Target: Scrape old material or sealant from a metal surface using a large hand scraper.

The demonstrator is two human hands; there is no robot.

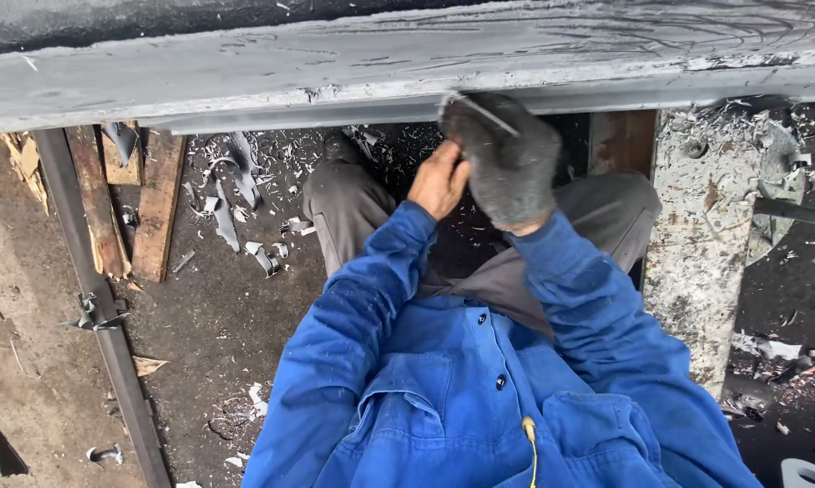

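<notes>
Seated at the grey surface (244,77), the gloved right hand (508,163) pinches a thin metal sliver (481,114) at the edge while the bare left hand (437,181) curls beside it, grip unclear; shavings (235,194) litter the floor, suggesting work well underway.

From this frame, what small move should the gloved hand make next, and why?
Probably draw the thin metal strip clear of the grey beam. The gloved right hand pinches it at the beam's lower edge, the bare left hand steadying alongside, and cut scraps already litter the floor.
</notes>
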